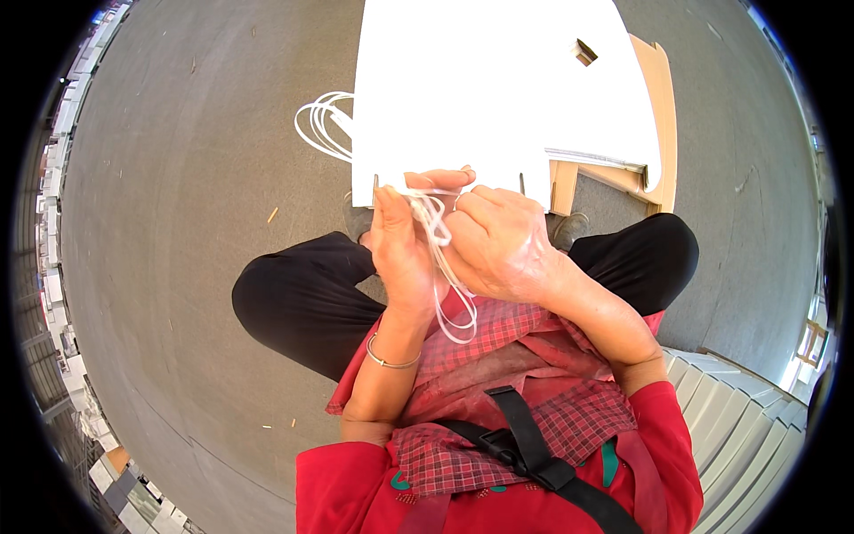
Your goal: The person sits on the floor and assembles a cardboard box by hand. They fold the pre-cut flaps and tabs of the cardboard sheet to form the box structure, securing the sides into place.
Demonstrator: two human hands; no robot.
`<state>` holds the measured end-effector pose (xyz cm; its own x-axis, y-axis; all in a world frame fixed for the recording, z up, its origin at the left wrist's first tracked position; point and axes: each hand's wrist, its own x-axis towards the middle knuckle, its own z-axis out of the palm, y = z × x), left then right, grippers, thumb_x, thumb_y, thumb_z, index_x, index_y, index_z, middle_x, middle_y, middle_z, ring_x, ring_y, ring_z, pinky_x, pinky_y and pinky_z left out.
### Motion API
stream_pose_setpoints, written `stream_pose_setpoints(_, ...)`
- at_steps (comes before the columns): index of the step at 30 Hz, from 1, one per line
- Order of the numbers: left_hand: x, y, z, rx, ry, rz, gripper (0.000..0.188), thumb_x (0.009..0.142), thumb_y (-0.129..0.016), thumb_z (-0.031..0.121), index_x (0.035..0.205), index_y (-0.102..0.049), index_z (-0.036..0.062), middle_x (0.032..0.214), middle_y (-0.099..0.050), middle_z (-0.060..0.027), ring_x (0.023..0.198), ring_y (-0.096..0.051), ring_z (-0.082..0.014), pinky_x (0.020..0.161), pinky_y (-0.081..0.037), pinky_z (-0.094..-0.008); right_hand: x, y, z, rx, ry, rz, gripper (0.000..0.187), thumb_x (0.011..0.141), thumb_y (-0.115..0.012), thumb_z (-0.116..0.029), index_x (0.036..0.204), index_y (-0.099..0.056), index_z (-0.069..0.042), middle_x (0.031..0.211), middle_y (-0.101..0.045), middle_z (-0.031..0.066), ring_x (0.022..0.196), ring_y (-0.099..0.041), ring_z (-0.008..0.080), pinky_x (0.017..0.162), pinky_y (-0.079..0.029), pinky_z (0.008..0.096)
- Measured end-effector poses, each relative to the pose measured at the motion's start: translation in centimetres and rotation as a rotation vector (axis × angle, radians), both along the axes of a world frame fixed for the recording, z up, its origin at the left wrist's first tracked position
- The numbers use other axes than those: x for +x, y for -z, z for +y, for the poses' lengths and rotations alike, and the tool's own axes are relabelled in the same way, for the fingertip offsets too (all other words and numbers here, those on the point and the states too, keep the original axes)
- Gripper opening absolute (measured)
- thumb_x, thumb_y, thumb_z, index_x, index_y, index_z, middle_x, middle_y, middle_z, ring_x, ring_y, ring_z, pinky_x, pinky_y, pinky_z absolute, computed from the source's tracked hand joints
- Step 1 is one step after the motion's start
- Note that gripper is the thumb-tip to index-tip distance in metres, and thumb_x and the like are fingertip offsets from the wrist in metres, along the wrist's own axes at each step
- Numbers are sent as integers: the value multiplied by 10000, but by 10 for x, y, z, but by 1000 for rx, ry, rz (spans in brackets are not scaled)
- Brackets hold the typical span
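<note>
A looped bundle of thin white cord (431, 218) lies between my two hands above my lap, with a loose loop hanging below them. My left hand (402, 258) has the bundle against its palm, thumb raised and fingers curled round the far side. Right against it, my right hand (503, 238) is closed in a fist on the cord, and its fingertips are hidden. Just beyond both hands stands the near edge of a large white panel (471, 98) with a small square cutout and slots near its front edge.
Brown board (659, 125) shows under the panel's right side. White cord loops (322, 125) stick out at its left. My bent knees (302, 289) flank my hands. Long pale panels (734, 436) are stacked at the lower right. Small scraps (273, 214) dot the grey floor (205, 178).
</note>
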<state>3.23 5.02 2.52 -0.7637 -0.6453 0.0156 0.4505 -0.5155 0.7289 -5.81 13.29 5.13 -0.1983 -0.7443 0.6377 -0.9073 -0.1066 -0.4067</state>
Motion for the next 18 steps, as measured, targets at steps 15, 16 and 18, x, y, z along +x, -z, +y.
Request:
stream_pose_setpoints(15, 3, -3, -5, 92, -26, 50, 473, 1025, -322, 400, 1062, -534, -21, 1117, -600, -228, 1066, -590, -313, 988, -450, -440, -7, -6, 3, -6, 98, 175, 111, 645, -641, -123, 714, -568, -74, 674, -483, 17, 653, -514, 180, 577, -359, 311)
stream_pose_setpoints(16, 2, -4, -7, 82, -46, 55, 470, 1026, -328, 390, 1053, -538, -30, 1103, -604, -224, 1058, -594, -308, 1000, -441, -448, -8, -3, 4, -11, 73, 200, 118, 639, -638, -133, 719, -574, -76, 676, -480, 14, 656, -504, 179, 584, -348, 315)
stream_pose_setpoints(18, 1, -4, -9, 87, -6, 72, 465, 1029, -322, 381, 1052, -543, -27, 1095, -605, -223, 1082, -581, -329, 1044, -396, -467, -10, 5, 5, -20, 24, 251, 136, 627, -634, -152, 730, -585, -79, 680, -474, 9, 662, -484, 178, 599, -325, 322)
